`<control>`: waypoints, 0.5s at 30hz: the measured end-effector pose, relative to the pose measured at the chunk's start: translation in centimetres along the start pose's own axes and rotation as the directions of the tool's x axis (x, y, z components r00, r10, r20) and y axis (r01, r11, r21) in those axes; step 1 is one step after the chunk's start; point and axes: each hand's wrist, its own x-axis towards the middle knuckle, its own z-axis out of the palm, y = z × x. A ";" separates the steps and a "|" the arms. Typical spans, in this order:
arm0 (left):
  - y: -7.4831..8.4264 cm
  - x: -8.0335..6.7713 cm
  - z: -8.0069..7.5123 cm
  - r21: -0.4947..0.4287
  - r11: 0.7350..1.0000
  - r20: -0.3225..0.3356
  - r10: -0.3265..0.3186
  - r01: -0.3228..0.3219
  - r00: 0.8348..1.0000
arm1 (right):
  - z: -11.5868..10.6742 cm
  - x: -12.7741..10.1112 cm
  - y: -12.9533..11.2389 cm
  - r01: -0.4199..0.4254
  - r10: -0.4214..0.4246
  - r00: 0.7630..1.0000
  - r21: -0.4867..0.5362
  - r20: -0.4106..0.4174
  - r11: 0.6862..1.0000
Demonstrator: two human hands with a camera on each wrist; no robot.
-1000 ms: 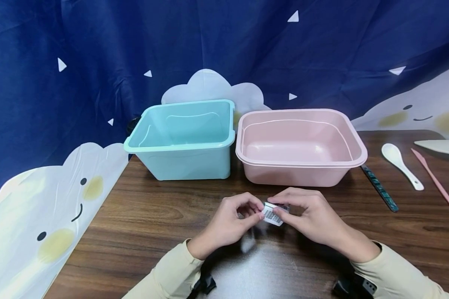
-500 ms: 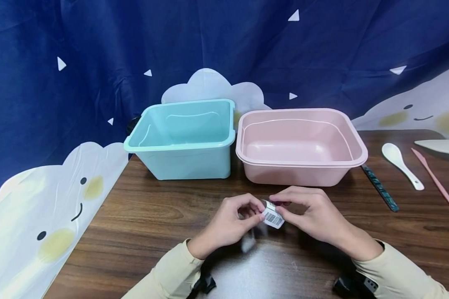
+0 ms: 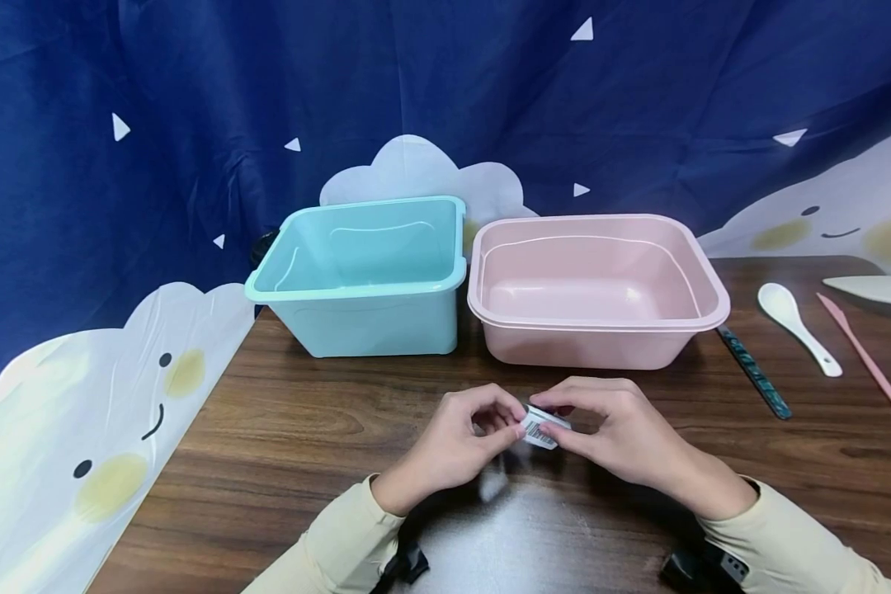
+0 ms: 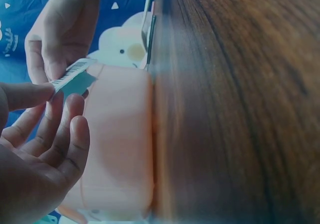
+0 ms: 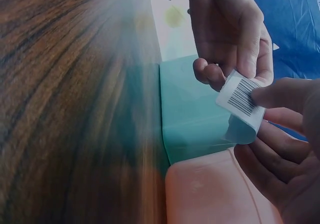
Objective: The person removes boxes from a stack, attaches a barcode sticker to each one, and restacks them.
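Between both hands, above the table, is a small white barcode label (image 3: 536, 431), bent over on itself. My left hand (image 3: 460, 437) pinches its left end between thumb and fingers. From the other side my right hand (image 3: 624, 429) holds it, its thumb over the printed face and fingers behind. The right wrist view shows the bars on the label (image 5: 237, 97) and its lower end curling round toward the right fingers. Seen from the left wrist, the label (image 4: 74, 73) is nearly edge-on, with a bluish underside. Part of it is hidden by the fingertips.
Behind the hands stand a turquoise bin (image 3: 371, 326) and a pink basin (image 3: 579, 346), side by side. To the right lie a dark patterned stick (image 3: 753, 373), a white spoon (image 3: 798, 330), a pink knife (image 3: 861, 355) and a pale blade-shaped piece (image 3: 876, 289).
The right fingers shift on the label: half a second ago the thumb was back at its right edge, now it lies over the face. The label tilts flatter; the left hand stays almost still.
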 end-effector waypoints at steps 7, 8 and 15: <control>0.0 0.0 0.0 -0.003 1.000 -0.003 0.006 -0.006 1.000 | -0.1 0.0 -0.1 -0.019 0.019 1.000 0.005 -0.005 1.000; 0.0 0.0 0.0 -0.002 1.000 -0.003 0.007 -0.007 1.000 | -0.2 0.0 -0.2 -0.020 0.020 1.000 0.007 -0.004 1.000; 0.1 0.0 0.0 -0.004 1.000 0.001 0.022 -0.022 1.000 | -0.3 0.0 -0.1 -0.009 0.008 1.000 -0.049 -0.022 0.999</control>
